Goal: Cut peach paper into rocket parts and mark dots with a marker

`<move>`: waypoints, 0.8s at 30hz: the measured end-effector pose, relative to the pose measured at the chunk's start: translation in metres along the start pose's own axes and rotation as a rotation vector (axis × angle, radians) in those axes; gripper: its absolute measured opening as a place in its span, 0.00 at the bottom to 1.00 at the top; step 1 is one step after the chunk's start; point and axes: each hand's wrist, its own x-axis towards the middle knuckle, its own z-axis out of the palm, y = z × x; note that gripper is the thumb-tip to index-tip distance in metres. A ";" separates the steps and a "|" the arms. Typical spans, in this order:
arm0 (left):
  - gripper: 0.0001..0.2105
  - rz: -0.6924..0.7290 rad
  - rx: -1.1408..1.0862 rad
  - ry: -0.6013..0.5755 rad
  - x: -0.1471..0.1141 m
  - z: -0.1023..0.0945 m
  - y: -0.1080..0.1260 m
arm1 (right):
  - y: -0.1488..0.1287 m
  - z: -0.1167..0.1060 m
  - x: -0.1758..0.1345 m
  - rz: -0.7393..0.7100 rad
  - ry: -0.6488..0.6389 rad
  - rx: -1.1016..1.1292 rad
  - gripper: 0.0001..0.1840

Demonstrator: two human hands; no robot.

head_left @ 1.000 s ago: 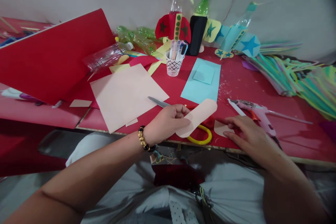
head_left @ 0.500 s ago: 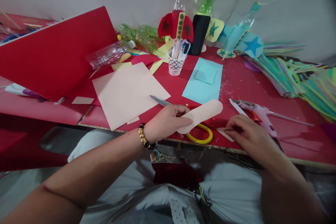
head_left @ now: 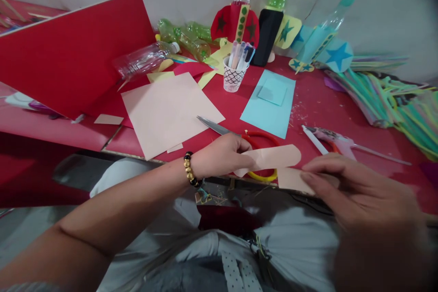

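My left hand point(head_left: 226, 155) pinches a pale peach paper strip point(head_left: 278, 157) with a rounded right end, held over the table's front edge. Closed on another pale paper piece point(head_left: 292, 179), my right hand point(head_left: 337, 182) holds it just right of and below the strip; part of that piece is behind the fingers. Scissors point(head_left: 214, 125) with red and yellow handles lie under and behind my left hand, blades toward the left. Beyond them rests a large pale peach sheet point(head_left: 171, 112). A pink glue gun point(head_left: 337, 141) lies behind my right hand.
A light blue sheet point(head_left: 287, 107) and a paper cup of pens point(head_left: 233, 80) stand farther back. Decorated bottles point(head_left: 236, 23) line the wall. A red board point(head_left: 75, 54) leans at left, beside a clear bottle point(head_left: 147, 61). Colourful pipe cleaners point(head_left: 372, 100) spread at right.
My right hand has lifted the small pale paper piece off the table edge and come nearer the camera. The strip in my left hand has turned closer to level.
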 end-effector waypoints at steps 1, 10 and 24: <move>0.07 -0.001 0.010 -0.009 0.000 0.001 0.000 | 0.000 0.003 0.001 -0.027 -0.017 -0.045 0.04; 0.10 0.044 0.053 -0.033 -0.002 0.003 0.001 | 0.016 0.020 0.013 0.112 -0.130 0.046 0.07; 0.09 0.082 -0.013 -0.077 -0.005 0.005 0.002 | 0.023 0.029 0.024 0.060 -0.164 0.249 0.09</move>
